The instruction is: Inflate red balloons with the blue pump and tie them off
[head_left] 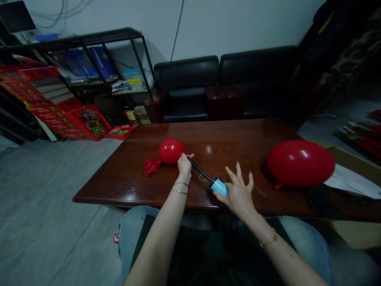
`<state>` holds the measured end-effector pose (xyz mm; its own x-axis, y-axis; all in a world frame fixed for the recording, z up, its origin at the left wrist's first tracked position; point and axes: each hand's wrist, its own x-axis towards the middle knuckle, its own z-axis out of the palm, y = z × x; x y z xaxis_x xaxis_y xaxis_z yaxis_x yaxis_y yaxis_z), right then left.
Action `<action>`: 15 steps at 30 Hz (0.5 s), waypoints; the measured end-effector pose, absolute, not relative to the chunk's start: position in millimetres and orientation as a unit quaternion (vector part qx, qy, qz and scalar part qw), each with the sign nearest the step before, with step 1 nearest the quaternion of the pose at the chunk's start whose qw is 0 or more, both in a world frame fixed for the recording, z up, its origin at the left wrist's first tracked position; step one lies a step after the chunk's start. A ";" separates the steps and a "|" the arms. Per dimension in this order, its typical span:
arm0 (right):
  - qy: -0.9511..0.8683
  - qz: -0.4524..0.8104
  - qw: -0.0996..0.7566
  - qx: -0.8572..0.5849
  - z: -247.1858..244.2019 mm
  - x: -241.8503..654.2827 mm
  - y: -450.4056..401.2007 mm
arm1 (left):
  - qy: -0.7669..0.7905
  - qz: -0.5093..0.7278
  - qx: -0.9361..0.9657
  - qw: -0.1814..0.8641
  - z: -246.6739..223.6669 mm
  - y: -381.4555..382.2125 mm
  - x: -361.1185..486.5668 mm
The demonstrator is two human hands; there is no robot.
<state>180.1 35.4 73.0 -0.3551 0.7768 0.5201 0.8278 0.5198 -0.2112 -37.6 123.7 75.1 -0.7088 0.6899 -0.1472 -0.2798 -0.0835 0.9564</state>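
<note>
My left hand [185, 165] is closed around the neck of a small, partly inflated red balloon [171, 151], where the black tip of a balloon pump [219, 186] meets it. The pump slants down to the right, with its black rod showing and a light blue body at the near end. Thumb and forefinger of my right hand [239, 194] grip that blue end, while the other fingers spread outward. Limp red balloons [152, 167] lie on the table just left of the small balloon. Several thin yellowish bands [204, 176] rest beneath the pump.
A large inflated red balloon [300, 163] lies at the right of the brown table [119, 174], beside an open cardboard box [354, 163] and white paper [351, 180]. Black sofas [187, 73] stand behind the table. Red boxes [56, 103] and a shelf rack [131, 35] are at the left.
</note>
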 end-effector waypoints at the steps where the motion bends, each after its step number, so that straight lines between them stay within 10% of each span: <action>1: -0.822 -0.047 0.290 -0.489 72.9 184.3 33.2 | 0.587 0.717 0.170 0.335 77.2 125.6 -42.5; 15: -0.829 -0.023 0.282 -0.483 95.4 145.7 53.6 | 0.577 0.700 0.209 0.366 78.0 109.1 -7.5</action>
<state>145.7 53.6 95.4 -0.3757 0.7873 0.4888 0.8129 0.5333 -0.2342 -7.5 109.1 78.0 -0.6455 0.7527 -0.1297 -0.2717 -0.0676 0.9600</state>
